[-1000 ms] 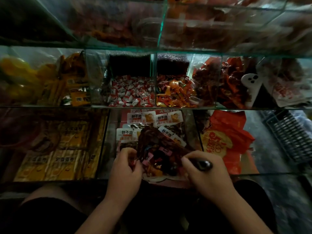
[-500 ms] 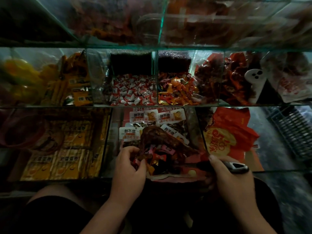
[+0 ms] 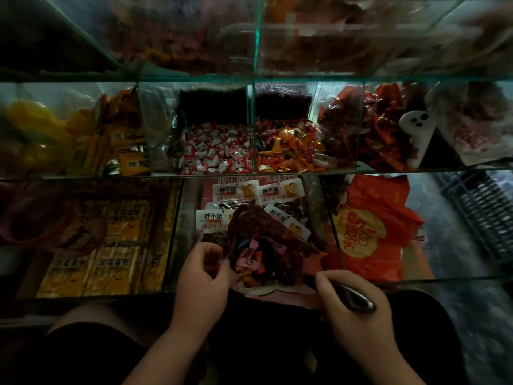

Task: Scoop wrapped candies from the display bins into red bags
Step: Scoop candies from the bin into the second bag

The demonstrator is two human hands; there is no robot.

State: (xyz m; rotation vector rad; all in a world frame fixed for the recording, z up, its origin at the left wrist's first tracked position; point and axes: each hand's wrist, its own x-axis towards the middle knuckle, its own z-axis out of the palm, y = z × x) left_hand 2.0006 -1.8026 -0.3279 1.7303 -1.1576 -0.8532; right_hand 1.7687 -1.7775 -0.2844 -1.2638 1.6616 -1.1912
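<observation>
A translucent red bag (image 3: 266, 240) with several wrapped candies inside lies open on the near glass bin, in front of me. My left hand (image 3: 202, 282) pinches the bag's left rim. My right hand (image 3: 352, 309) grips a dark scoop handle (image 3: 355, 298) and also touches the bag's right edge. Bins of red-and-white candies (image 3: 219, 151) and orange-gold candies (image 3: 288, 148) sit one row back behind glass.
A stack of folded red bags (image 3: 372, 226) lies in the bin to the right. Labelled snack packs (image 3: 244, 193) fill the centre bin under the bag. Yellow boxes (image 3: 105, 257) are at the left. A dark plastic crate (image 3: 483, 215) stands on the floor at right.
My right hand with the scoop swung out to the right, then came back to the bag's right edge. My left hand kept its hold on the bag's rim.
</observation>
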